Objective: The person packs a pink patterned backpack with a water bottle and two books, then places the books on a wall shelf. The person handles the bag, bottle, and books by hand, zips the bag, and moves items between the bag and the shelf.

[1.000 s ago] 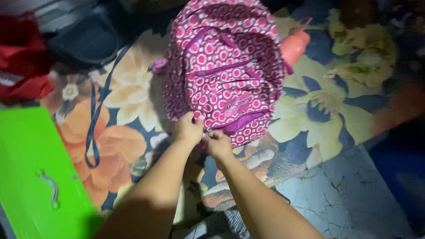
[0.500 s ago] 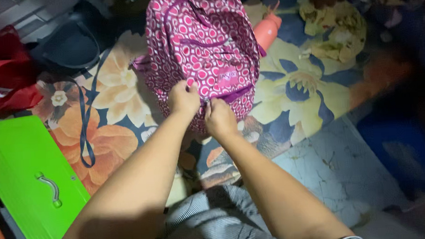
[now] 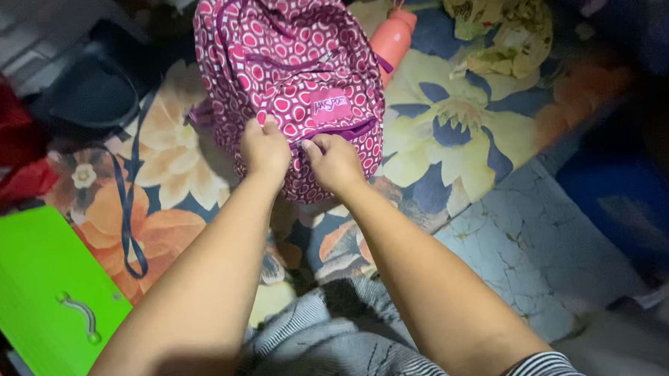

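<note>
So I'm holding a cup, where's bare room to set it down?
Free: cracked floor right of the right hand, beside the floral mat. Crowded: left, with green case, strap, red cloth; backpack ahead.

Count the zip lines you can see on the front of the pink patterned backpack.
3 on the backpack: one curving near its top, one across the middle, one at the lower pocket by both hands; others may be hidden.
</note>
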